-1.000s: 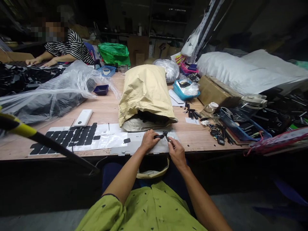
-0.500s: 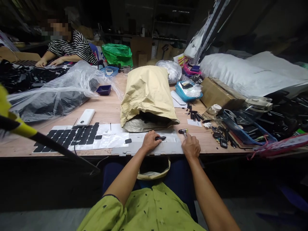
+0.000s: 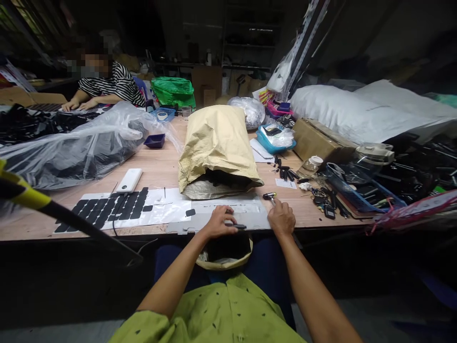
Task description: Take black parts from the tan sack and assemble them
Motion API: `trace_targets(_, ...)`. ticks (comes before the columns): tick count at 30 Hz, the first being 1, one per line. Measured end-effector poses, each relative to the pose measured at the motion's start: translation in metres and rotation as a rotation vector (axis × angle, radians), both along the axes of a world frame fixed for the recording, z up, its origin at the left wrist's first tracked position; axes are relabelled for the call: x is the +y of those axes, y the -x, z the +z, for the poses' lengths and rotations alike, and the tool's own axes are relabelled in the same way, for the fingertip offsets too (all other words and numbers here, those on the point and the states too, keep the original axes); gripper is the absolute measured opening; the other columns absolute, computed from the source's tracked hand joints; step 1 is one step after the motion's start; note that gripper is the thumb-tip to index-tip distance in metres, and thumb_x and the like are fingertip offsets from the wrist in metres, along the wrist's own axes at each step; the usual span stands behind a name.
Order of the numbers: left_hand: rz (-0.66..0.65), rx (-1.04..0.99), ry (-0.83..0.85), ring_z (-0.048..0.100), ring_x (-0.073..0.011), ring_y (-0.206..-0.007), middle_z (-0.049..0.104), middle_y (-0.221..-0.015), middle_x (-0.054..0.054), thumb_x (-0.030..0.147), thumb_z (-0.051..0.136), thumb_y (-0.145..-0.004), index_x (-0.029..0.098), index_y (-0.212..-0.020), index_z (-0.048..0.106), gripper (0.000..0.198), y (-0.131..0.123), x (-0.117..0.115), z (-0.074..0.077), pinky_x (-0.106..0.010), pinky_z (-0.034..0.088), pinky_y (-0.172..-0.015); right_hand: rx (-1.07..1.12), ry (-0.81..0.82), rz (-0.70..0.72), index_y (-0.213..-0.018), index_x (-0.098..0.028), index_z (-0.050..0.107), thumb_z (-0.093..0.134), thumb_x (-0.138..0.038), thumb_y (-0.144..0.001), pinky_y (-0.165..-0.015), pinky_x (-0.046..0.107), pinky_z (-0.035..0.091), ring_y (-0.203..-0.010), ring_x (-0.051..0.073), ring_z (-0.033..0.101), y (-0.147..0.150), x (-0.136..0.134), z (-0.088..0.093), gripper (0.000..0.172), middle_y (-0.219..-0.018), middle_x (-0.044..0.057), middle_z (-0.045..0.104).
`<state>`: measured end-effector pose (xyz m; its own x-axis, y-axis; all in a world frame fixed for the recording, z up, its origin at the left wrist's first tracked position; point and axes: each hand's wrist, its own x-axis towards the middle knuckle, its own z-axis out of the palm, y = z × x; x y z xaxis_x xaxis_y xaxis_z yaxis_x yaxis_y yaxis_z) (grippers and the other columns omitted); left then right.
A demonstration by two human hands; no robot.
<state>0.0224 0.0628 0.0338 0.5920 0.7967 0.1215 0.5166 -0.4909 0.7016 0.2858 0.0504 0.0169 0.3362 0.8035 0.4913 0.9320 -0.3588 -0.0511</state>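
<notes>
Left hand (image 3: 218, 222) fingers pinch a slim black part (image 3: 238, 226); right hand (image 3: 282, 217) grips a small hammer (image 3: 270, 196).

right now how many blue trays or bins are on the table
4. A dark blue tray by the clear plastic, one with tape behind it, a light blue bin right of the sack, another far right. Clutter may hide more.

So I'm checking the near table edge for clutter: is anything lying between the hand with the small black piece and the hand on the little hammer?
Nothing visible does. Between the left hand holding the black piece and the right hand on the hammer lies only the flat grey sheet.
</notes>
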Motion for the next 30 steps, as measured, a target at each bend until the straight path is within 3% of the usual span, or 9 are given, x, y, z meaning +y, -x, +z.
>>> trace_targets(4,-0.049,0.123,-0.114,0.040,-0.0358,-0.137,0.050,-0.149,-0.006,0.028,0.087,-0.066,0.027,-0.084,0.079,0.020,0.024,-0.040,-0.012,-0.052,0.034,-0.114,0.016,0.021,-0.006,-0.116,-0.016,0.070,0.051,-0.015,-0.087,-0.062,0.031,0.030,-0.083,0.024,0.052,0.001,0.000,0.001,0.034,-0.090,0.012,0.060)
trace_targets(8,-0.033,0.209,-0.197,0.030,-0.0391,-0.146,0.035,-0.161,-0.007,0.018,0.083,-0.066,0.023,-0.087,0.077,0.022,0.033,-0.066,-0.022,-0.057,0.029,-0.118,0.014,0.016,-0.006,-0.116,-0.016,0.069,0.051,-0.015,-0.087,-0.063,0.030,0.030,-0.083,0.022,0.051,0.000,0.000,-0.001,0.034,-0.089,0.011,0.058)
trace_targets(11,-0.012,0.157,-0.196,0.036,-0.0391,-0.143,0.042,-0.157,-0.009,0.020,0.083,-0.066,0.023,-0.088,0.076,0.023,0.032,-0.066,-0.022,-0.056,0.033,-0.116,0.009,0.007,0.000,-0.116,-0.016,0.069,0.052,-0.016,-0.087,-0.063,0.029,0.030,-0.082,0.021,0.050,-0.002,0.000,-0.003,0.034,-0.088,0.010,0.056)
trace_targets(14,0.093,0.032,-0.162,0.058,-0.0303,-0.120,0.066,-0.128,-0.009,0.025,0.077,-0.075,0.024,-0.093,0.074,0.018,0.029,-0.045,-0.012,-0.046,0.048,-0.103,-0.001,-0.004,0.006,-0.117,-0.016,0.068,0.052,-0.016,-0.087,-0.064,0.030,0.030,-0.082,0.022,0.049,-0.002,0.000,-0.005,0.034,-0.088,0.010,0.056)
trace_targets(17,0.304,-0.036,-0.138,0.065,-0.0232,-0.097,0.071,-0.101,-0.007,0.025,0.065,-0.084,0.022,-0.097,0.072,0.015,0.023,-0.001,0.003,-0.038,0.054,-0.089,-0.008,-0.012,0.002,-0.117,-0.016,0.068,0.052,-0.016,-0.087,-0.064,0.030,0.030,-0.083,0.023,0.050,-0.002,0.001,-0.006,0.034,-0.088,0.010,0.056)
trace_targets(22,0.636,0.108,-0.072,0.065,-0.0261,-0.097,0.070,-0.101,-0.011,0.021,0.061,-0.084,0.017,-0.100,0.072,0.020,0.005,0.078,0.025,-0.037,0.055,-0.088,-0.004,-0.009,0.003,-0.117,-0.016,0.068,0.052,-0.017,-0.086,-0.064,0.030,0.032,-0.083,0.022,0.051,-0.002,0.001,-0.007,0.034,-0.088,0.010,0.056)
trace_targets(26,0.653,0.241,-0.043,0.063,-0.0319,-0.110,0.068,-0.114,-0.015,0.015,0.063,-0.078,0.016,-0.112,0.071,0.034,-0.005,0.110,0.035,-0.038,0.054,-0.092,-0.007,-0.002,0.000,-0.117,-0.017,0.067,0.053,-0.017,-0.085,-0.065,0.030,0.032,-0.083,0.023,0.050,-0.002,0.001,-0.007,0.035,-0.089,0.010,0.056)
trace_targets(30,0.626,0.341,0.034,0.065,-0.0345,-0.111,0.070,-0.113,-0.016,0.012,0.062,-0.077,0.016,-0.114,0.070,0.038,-0.005,0.112,0.043,-0.037,0.054,-0.089,-0.003,-0.010,-0.001,-0.117,-0.017,0.067,0.052,-0.016,-0.085,-0.065,0.031,0.033,-0.083,0.023,0.050,0.000,0.001,-0.006,0.036,-0.089,0.010,0.056)
